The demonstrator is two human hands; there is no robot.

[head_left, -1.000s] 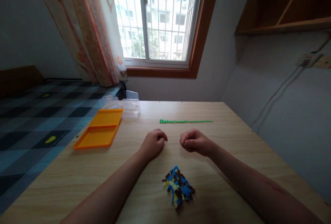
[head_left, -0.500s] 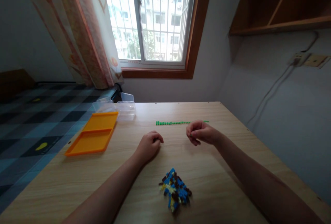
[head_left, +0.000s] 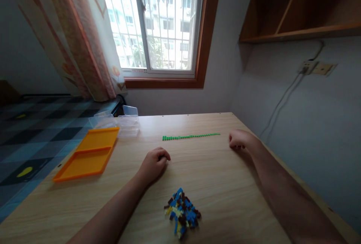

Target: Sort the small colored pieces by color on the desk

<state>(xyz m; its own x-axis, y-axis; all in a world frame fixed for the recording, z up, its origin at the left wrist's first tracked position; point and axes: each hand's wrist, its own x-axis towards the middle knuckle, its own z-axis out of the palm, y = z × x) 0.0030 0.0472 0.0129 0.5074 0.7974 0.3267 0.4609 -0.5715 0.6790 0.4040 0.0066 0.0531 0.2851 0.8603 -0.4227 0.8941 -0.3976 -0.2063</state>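
My left hand (head_left: 154, 163) rests on the tabletop with its fingers curled in. Its palm faces down, so anything inside it is hidden. Out to the right, my right hand (head_left: 239, 139) is closed, fingertips turned down near the table surface; what they pinch, if anything, I cannot make out. It stands a little past the right end of a long row of small green building bricks (head_left: 184, 137). The bricks in this row get smaller toward the right. Nearer to me, between my forearms, lies a loose pile of blue, brown and yellow building bricks (head_left: 182, 214).
An orange tray (head_left: 97, 170) with two sections lies on the left of the wooden table (head_left: 222, 195). Behind it stand clear plastic boxes (head_left: 128, 125). A bed with a checked cover (head_left: 64, 112) adjoins the left side. A wall with a cable (head_left: 278, 105) borders the right.
My right hand has moved right, off the front of the green row to beyond its end, and turned palm down. My left hand keeps its pose. The whole view has shifted slightly.
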